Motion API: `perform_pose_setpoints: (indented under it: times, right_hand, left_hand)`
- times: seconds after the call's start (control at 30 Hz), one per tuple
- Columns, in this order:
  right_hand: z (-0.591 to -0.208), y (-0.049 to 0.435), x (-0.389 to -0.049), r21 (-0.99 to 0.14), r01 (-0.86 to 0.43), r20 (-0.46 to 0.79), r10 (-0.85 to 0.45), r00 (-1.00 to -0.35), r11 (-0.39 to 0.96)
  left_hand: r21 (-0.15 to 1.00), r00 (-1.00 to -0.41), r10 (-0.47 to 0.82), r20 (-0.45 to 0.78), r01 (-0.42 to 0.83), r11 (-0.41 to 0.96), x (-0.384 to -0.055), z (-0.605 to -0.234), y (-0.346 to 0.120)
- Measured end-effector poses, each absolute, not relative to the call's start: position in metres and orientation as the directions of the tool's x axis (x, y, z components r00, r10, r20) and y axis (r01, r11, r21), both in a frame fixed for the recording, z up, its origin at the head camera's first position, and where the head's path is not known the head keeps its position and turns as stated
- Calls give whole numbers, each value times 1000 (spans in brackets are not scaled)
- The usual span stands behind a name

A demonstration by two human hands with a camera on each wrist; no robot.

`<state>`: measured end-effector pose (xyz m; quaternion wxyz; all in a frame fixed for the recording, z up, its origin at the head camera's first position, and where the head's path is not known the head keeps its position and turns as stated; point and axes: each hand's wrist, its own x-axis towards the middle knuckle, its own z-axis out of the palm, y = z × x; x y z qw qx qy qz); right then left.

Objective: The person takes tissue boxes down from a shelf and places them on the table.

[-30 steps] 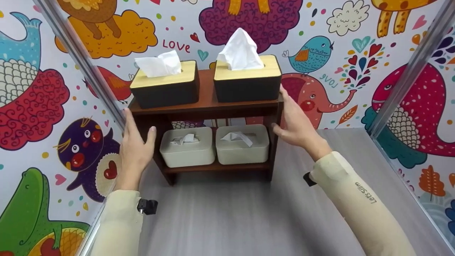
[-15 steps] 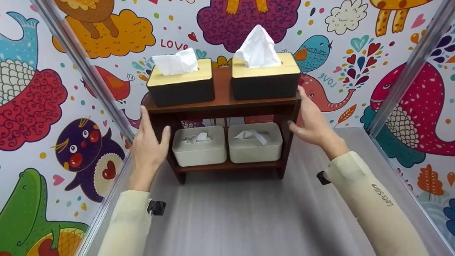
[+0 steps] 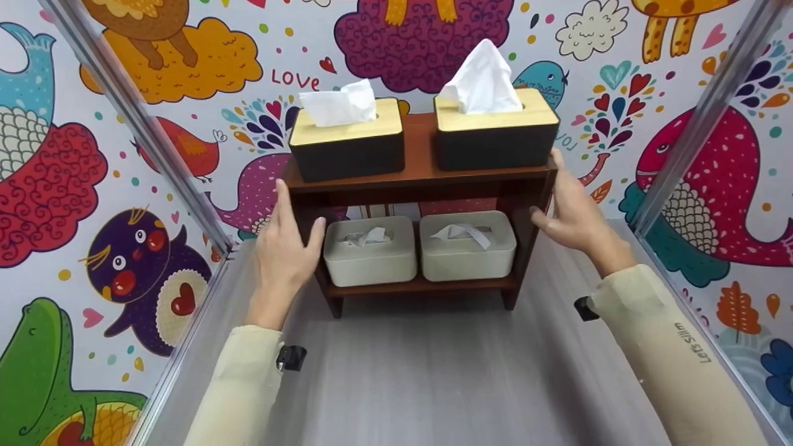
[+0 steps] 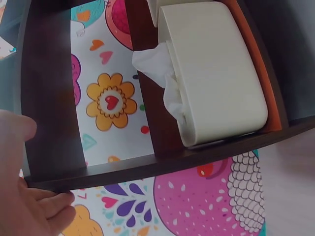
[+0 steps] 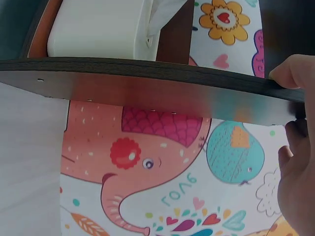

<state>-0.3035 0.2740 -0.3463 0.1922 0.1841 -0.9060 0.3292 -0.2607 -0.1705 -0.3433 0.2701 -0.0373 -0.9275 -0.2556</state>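
Note:
Between both hands stands a small dark brown two-tier shelf (image 3: 421,179). In the head view my left hand (image 3: 285,260) holds its left side panel near the top, fingers outside, thumb toward the front; the left wrist view shows bent fingers (image 4: 51,206) against the panel. My right hand (image 3: 579,214) grips the right panel's upper part, its thumb (image 5: 290,71) on the front edge and the fingers outside. On top sit two black tissue boxes with wood lids, a left box (image 3: 350,155) and a right box (image 3: 495,145). Two cream tissue boxes, left (image 3: 372,263) and right (image 3: 469,257), occupy the lower tier.
Grey wood-grain floor (image 3: 427,378) spreads in front of the shelf and to its sides. Cartoon-printed wall panels (image 3: 409,56) enclose the back and both sides. Metal posts stand at the left corner (image 3: 142,124) and right corner (image 3: 700,124).
The shelf has shifted steadily to the right across the view, carrying all its tissue boxes. Both hands have moved right with it, keeping their places on the side panels.

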Motion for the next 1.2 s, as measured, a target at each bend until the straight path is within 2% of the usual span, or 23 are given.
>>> perform_pose_setpoints:
  times: [0.4,0.8,1.03,1.2]
  right_hand:
    - [-349,284,-301,-571,-425,443,-173,-880,703]
    - [-343,282,-298,-559,-384,425,-143,-894,735]
    - [-332,287,-291,-549,-372,417,-140,-898,748]
    - [-317,294,-283,-583,-326,410,-77,-909,744]
  left_hand:
    - [330,-871,-9,492,177,927,-258,-338,-165]
    - [139,-844,60,534,158,978,-259,-315,-164]
    - [33,-855,119,505,157,987,-260,-307,-163]
    - [-22,-852,130,507,138,990,-260,-305,-161]
